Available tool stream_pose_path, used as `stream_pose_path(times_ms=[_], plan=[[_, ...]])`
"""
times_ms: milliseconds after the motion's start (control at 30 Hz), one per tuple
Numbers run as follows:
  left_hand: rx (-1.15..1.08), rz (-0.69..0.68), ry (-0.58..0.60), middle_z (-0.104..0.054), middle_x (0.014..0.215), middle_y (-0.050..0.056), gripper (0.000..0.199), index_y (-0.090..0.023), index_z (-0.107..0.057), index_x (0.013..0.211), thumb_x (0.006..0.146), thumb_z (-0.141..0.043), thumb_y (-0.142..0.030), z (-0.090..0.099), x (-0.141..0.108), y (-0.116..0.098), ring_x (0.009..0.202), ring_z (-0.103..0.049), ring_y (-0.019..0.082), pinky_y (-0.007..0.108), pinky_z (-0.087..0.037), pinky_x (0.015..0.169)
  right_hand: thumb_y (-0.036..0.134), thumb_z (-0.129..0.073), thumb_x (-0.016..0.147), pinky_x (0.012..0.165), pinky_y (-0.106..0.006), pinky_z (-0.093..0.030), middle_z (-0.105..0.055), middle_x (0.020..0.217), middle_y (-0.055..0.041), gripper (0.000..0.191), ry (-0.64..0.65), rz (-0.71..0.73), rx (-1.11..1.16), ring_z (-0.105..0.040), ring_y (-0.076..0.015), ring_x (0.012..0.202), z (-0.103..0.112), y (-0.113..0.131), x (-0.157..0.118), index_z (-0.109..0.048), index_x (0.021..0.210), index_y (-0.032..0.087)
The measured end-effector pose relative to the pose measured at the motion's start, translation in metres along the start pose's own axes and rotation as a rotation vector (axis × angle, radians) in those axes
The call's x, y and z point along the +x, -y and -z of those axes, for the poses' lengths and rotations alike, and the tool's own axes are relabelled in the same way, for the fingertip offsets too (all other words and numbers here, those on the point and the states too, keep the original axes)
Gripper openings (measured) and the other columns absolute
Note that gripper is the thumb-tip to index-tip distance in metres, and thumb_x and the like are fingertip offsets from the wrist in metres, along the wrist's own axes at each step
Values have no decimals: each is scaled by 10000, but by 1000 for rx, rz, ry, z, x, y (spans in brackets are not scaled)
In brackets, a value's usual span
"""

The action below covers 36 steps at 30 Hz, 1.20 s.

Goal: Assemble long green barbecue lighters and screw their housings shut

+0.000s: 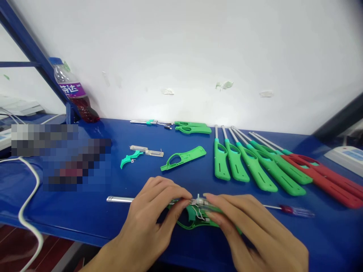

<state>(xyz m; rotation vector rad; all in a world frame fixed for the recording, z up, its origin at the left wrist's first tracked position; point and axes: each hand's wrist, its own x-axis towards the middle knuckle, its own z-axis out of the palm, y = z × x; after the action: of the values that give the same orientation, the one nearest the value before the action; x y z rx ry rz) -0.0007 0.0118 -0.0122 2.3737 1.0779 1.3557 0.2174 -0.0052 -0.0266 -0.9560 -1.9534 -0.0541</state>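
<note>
Close to the table's front edge, my left hand (153,215) pinches an opened stick lighter where its metal tube (120,200) meets the handle. My right hand (252,223) has its thumb and fingers closed on the clear fuel tank (202,202) of the same lighter. Below the fingertips lie its green half shell (187,226) and thin white wires (200,214). My fingers cover part of the tank and the joint. Just beyond my hands are a loose green half shell (188,155), a teal trigger (131,158) and another clear tank (147,151).
Several green stick lighters (236,166) and red ones (326,177) lie fanned at the right. A screwdriver (296,211) rests beside my right hand. More shells (194,128) and metal tubes (144,122) lie near the wall. A drink bottle (75,92) leans back left; a white cable (28,204) hangs left.
</note>
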Motion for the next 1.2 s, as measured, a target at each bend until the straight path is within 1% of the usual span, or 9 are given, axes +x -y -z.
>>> stream_pose_path(times_ms=[167,367,533,733,900,1067,1200], plan=[[-34,8,41,-721,951,-14,201,-189,-681,1050,1005,-620,-3,-1,-1,3,911,-627,131,232,-513,867,126,-700,1001,880,-242,-582,-783,1032,-19,223,14,-10,-4,-725,-140,917,0,-1,-2,-735,1207,202],[-55,-7,64,-707,963,-1,212,-167,-679,1049,999,-607,26,-1,-1,4,927,-595,129,217,-505,865,101,-704,993,932,-247,-572,-805,1067,-3,253,15,35,-11,-745,-142,935,3,-3,-2,-723,1219,214],[-85,-13,73,-702,967,1,228,-171,-667,1069,1006,-588,32,-1,-2,5,926,-583,137,245,-503,859,91,-688,998,969,-268,-573,-823,1070,9,242,17,68,-31,-768,-149,941,4,-2,0,-723,1201,218],[-91,-16,91,-693,966,-5,228,-179,-655,1073,1010,-588,30,0,-1,5,924,-581,135,246,-497,856,62,-693,975,878,-271,-636,-832,1059,-14,251,5,48,20,-786,-166,945,7,2,3,-756,1171,205],[-63,-25,106,-681,960,-17,226,-196,-638,1066,1021,-587,20,1,-2,5,910,-585,134,269,-473,848,46,-698,942,803,-282,-673,-845,1026,2,267,-23,40,68,-813,-194,888,10,4,7,-802,1090,243],[-53,-44,104,-676,962,-21,226,-200,-628,1074,1025,-585,17,1,-1,5,899,-580,133,277,-461,847,39,-683,953,796,-298,-680,-840,1060,-6,293,-22,22,87,-807,-206,929,11,5,5,-795,1121,252],[-24,-41,110,-685,968,-23,214,-201,-635,1077,1035,-590,4,1,-2,5,906,-590,130,265,-461,851,34,-669,971,835,-266,-657,-828,1066,-10,283,-13,24,68,-784,-168,927,8,3,3,-764,1147,235]])
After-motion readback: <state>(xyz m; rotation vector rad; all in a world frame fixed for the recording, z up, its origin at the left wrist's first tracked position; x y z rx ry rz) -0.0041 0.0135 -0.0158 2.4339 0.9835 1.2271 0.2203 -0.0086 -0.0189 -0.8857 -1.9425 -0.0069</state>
